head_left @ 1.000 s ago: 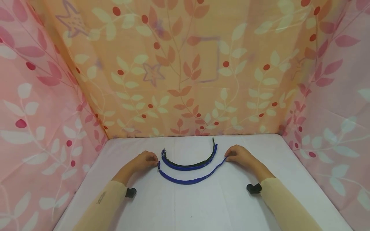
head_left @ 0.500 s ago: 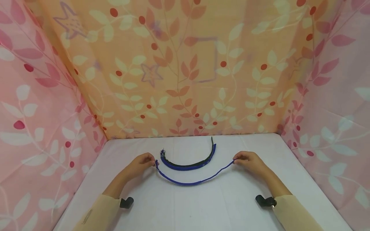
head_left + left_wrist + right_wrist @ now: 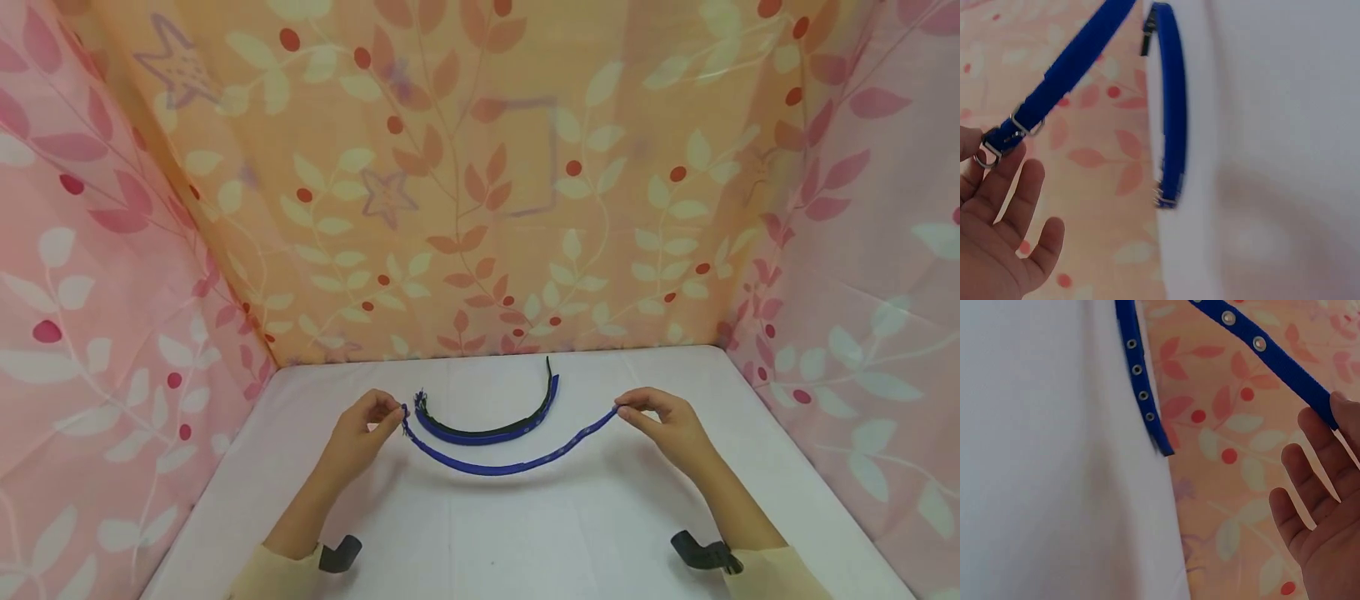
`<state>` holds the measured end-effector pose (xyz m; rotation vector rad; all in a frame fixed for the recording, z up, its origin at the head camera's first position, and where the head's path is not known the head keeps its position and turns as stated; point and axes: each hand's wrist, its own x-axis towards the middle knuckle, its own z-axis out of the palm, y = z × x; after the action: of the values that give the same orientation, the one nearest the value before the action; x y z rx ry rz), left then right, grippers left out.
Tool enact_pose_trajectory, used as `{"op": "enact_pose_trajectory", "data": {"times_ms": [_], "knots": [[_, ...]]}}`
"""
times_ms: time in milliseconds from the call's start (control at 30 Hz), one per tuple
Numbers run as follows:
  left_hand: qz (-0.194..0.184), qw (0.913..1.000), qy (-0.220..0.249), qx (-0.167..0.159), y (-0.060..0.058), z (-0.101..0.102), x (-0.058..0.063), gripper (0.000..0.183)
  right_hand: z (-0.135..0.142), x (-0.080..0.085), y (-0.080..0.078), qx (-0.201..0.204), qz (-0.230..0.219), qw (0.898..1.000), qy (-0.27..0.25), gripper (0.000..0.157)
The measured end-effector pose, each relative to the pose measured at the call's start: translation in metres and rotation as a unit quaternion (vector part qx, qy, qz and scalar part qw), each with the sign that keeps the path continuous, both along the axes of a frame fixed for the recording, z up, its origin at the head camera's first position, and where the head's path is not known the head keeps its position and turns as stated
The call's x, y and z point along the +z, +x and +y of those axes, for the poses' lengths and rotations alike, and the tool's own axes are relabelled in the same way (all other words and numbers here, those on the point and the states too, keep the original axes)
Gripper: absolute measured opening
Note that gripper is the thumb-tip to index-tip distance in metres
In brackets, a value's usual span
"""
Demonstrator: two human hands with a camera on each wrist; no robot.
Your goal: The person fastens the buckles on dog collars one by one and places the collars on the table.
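Observation:
A blue dog collar (image 3: 487, 470) hangs in a shallow curve between the two hands, with its shadow on the table below. My left hand (image 3: 363, 429) pinches its buckle end between thumb and fingertips; the metal buckle (image 3: 992, 142) and a ring show in the left wrist view. At the other end, my right hand (image 3: 667, 427) pinches the plain tip, beyond the eyelet holes (image 3: 1259, 344). Behind the held collar lies a second blue collar (image 3: 480, 439) with a black strip along its inner edge, curved with its open side toward the back.
The table (image 3: 495, 542) has a white cover. A patterned orange curtain (image 3: 480, 208) stands along its back edge, with pink curtains (image 3: 112, 292) at the sides. A black wrist mount (image 3: 341, 553) sits at the left cuff and another mount (image 3: 705, 552) at the right.
The right hand has moved to the right, drawing the held collar into a wider, flatter curve. Both hands have come up, lifting the collar off the table. The second collar stays put.

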<state>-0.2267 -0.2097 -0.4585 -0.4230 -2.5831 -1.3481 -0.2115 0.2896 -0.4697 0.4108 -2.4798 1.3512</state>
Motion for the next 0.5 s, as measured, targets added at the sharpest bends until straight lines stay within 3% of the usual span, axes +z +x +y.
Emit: {"op": "enact_pose_trajectory", "data": {"times_ms": [233,367,500], "knots": [[0.073,0.9969,0.019,0.019,0.025,0.02,0.03,0.017,-0.021,0.032,0.017,0.009,0.055,0.996,-0.067,0.016],[0.103,0.9933,0.051,0.005,0.035,0.033,0.042,0.025,-0.031,0.042,0.024,0.018,0.093,0.99,-0.108,0.022],[0.103,0.9891,0.103,-0.018,0.04,0.046,0.046,0.029,-0.041,0.052,0.03,0.01,0.115,0.985,-0.124,0.026]]}}
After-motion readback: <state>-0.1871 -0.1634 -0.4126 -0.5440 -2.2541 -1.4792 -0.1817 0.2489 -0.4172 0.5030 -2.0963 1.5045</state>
